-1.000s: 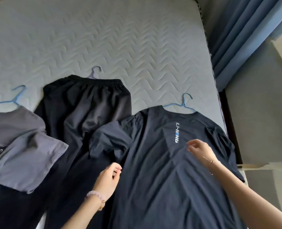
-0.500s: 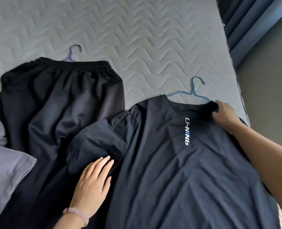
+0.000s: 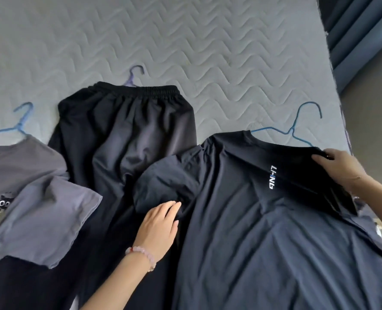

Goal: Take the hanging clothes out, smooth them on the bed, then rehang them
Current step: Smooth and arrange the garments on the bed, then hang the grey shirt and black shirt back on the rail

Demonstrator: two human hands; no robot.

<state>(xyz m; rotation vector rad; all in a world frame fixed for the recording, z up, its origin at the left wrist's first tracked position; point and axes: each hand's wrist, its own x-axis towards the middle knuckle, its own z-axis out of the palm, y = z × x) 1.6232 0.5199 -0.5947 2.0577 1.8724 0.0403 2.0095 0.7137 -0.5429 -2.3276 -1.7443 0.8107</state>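
Note:
A dark navy T-shirt [image 3: 252,231] with a white logo lies on the bed, a blue hanger [image 3: 297,128] sticking out at its collar. My right hand [image 3: 339,168] pinches the shirt's right shoulder and lifts it, folding the cloth over. My left hand [image 3: 157,229] rests flat with straight fingers at the shirt's left sleeve and armpit. Black trousers [image 3: 123,139] on a purple hanger [image 3: 134,74] lie to the left of the shirt. A grey T-shirt [image 3: 31,198] with a cat print lies at the far left on another blue hanger [image 3: 18,124].
The grey quilted mattress [image 3: 185,41] stretches away behind the clothes. Its right edge runs next to a blue curtain [image 3: 360,30] and a grey wall [image 3: 373,130].
My right hand went from the shirt's back up to its right shoulder and now lifts that shoulder. My left hand opened flat onto the left sleeve. The view swung left.

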